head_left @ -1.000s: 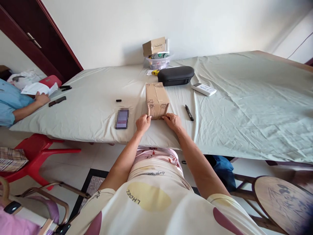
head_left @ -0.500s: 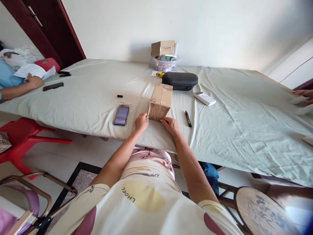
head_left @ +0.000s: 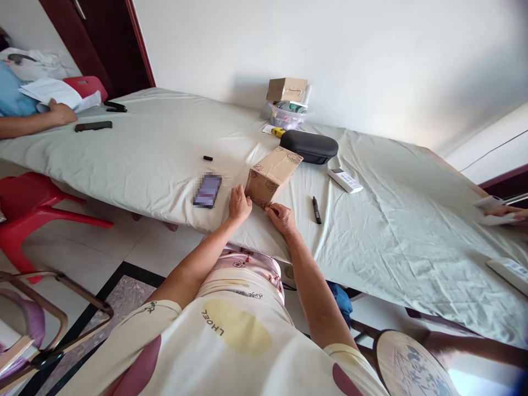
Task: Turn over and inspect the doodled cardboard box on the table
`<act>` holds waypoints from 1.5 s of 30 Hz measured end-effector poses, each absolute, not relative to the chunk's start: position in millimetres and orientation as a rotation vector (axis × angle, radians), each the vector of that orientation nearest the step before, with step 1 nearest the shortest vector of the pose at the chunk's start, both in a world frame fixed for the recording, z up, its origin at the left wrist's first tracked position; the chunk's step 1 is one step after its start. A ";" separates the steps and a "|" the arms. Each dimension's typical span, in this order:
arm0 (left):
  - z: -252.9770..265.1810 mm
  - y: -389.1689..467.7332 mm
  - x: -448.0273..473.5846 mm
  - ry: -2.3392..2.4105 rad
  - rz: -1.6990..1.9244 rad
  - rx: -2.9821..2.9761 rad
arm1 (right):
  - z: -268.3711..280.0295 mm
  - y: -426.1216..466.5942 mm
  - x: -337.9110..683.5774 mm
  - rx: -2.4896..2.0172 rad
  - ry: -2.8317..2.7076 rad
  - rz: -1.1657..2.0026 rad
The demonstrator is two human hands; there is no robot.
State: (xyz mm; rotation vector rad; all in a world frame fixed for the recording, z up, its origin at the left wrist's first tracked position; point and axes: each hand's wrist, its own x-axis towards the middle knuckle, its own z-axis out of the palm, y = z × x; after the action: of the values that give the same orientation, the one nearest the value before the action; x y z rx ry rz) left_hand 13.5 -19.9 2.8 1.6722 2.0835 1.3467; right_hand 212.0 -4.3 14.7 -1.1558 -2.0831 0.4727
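Note:
A small brown cardboard box (head_left: 275,171) with dark flower-like drawings sits on the cloth-covered table (head_left: 388,231), turned at an angle in front of me. At its near left edge, my left hand (head_left: 240,204) is closed with the fingertips against the cardboard. My right hand (head_left: 283,219) pinches the low near corner of the box. Both thumbs are close to the bottom edge, and the exact contact is partly hidden by the fingers. To the left lies a phone (head_left: 207,191) with a blurred screen; to the right, a black marker (head_left: 316,210).
Behind the box are a black zip case (head_left: 309,146), a yellow tool (head_left: 278,132) and a plastic tub (head_left: 286,117) under another carton (head_left: 287,89). A white remote-like device (head_left: 345,180) and a black cap (head_left: 208,158) lie nearby. Other people's hands show at both sides.
The box has turned clockwise, its far end swinging right. Both hands have stayed at its near end, the right one shifting slightly left and down. The whole view has tilted a little.

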 end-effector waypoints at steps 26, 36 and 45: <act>24.0 -9.8 51.5 2.001 1.482 2.288 | 5.0 0.1 209.4 -1.026 -2.135 0.402; 7.9 -0.9 44.6 2.010 1.599 2.194 | 9.6 0.0 210.3 -1.106 -1.940 0.475; 6.5 6.9 21.2 1.744 1.850 2.121 | 11.1 3.5 215.0 -1.235 -1.675 0.416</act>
State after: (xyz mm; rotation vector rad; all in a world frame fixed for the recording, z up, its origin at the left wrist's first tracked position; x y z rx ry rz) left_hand 21.2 6.9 6.5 2.1206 1.7435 1.8495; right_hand 215.0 3.5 11.1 -1.2349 -1.6753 0.4161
